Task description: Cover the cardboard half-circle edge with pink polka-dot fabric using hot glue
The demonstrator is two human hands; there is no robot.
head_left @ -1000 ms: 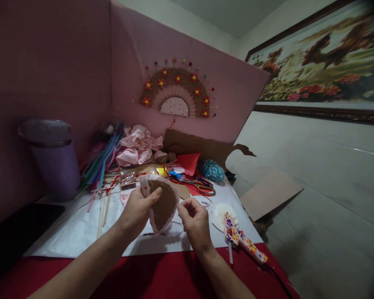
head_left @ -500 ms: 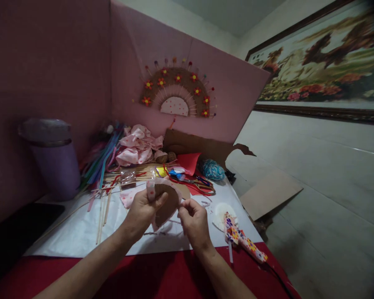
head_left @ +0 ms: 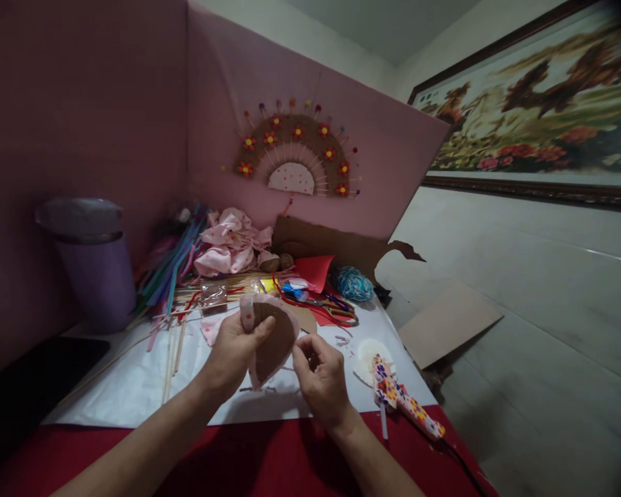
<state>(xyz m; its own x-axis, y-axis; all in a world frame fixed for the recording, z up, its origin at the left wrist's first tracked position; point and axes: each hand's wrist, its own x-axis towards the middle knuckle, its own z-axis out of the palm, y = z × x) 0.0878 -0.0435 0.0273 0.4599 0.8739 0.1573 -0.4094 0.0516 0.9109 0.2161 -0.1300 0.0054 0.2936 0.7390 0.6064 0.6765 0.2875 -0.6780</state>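
My left hand (head_left: 235, 355) grips a half-round piece of brown cardboard (head_left: 275, 345), its thumb lying across the bare brown face. Pink dotted cloth (head_left: 247, 312) wraps over the cardboard's rim, folded onto this side. At the right rim, the thumb and fingers of my right hand (head_left: 321, 373) are pinched together on the cloth edge; the exact spot between the fingertips is too small to make out. The piece is held tilted above the white table sheet (head_left: 134, 386).
A flower-patterned glue gun (head_left: 406, 400) lies at right by a round white pad (head_left: 367, 359). Behind are scissors (head_left: 336, 312), blue yarn (head_left: 355, 284), crumpled pink cloth (head_left: 232, 241) and wooden sticks (head_left: 173, 345). A purple bin (head_left: 96, 276) stands left; a decorated cardboard arch (head_left: 297, 131) hangs on the pink panel.
My right fingertips have shifted slightly left and up along the right rim. The cardboard piece has turned a little in my left hand. The whole view has moved slightly.
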